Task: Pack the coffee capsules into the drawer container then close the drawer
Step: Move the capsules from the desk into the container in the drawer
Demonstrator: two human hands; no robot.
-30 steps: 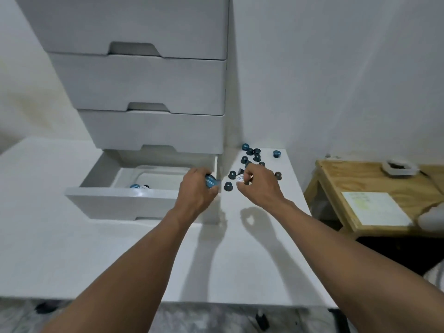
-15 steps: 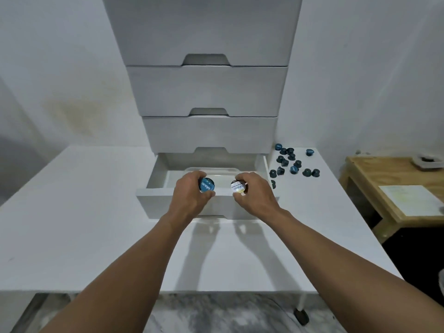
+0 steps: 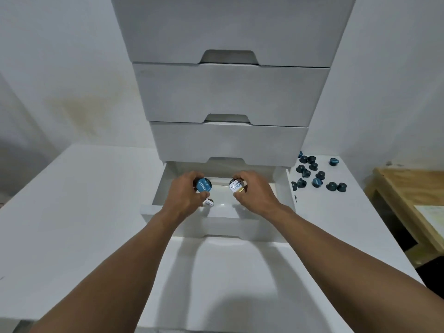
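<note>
Bench [image 3: 72, 224] lies nearest us, carrying the open bottom drawer [image 3: 252, 222]; over it our left hand [image 3: 185, 198] pinches a blue-lidded capsule [image 3: 203, 185] and our right hand [image 3: 257, 195] pinches a white-lidded capsule [image 3: 236, 185]; a third capsule [image 3: 208, 202] lies inside, below them; we judge packing underway; next we lower and release both, then fetch the loose capsules [image 3: 312, 174] farther right; closing comes last

Four drawers [image 3: 230, 94] are counted in the drawer unit [image 3: 228, 27]. Three capsules [image 3: 203, 185] are seen at its front, roughly fourteen to its right.
</note>
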